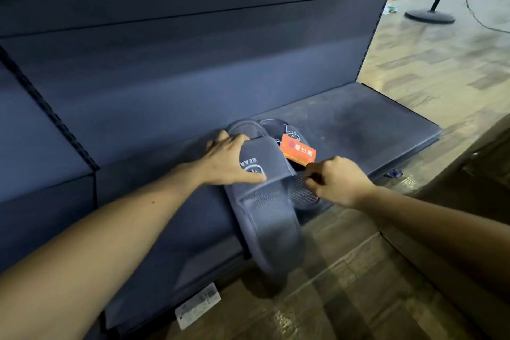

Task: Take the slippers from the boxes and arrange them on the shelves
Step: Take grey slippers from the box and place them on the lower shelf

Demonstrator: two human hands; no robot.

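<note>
Fingers (pixel 220 137) of the left hand (pixel 230 160) curl over the strap of the near grey slipper (pixel 266 210) and hold it, while the right hand (pixel 340 182) has its fingers (pixel 312 181) pinched together at the second slipper (pixel 276 130) just under the orange tag (pixel 298 150); which of the two they hold I cannot tell. The pair lies on the bottom shelf (pixel 372 124), the near heel hanging past its front edge. This looks like the placing step, and next the pair likely needs pushing back and squaring side by side.

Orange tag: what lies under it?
The second grey slipper, on the dark shelf. The orange tag covers most of its strap; the right hand hides part of its footbed.
</note>
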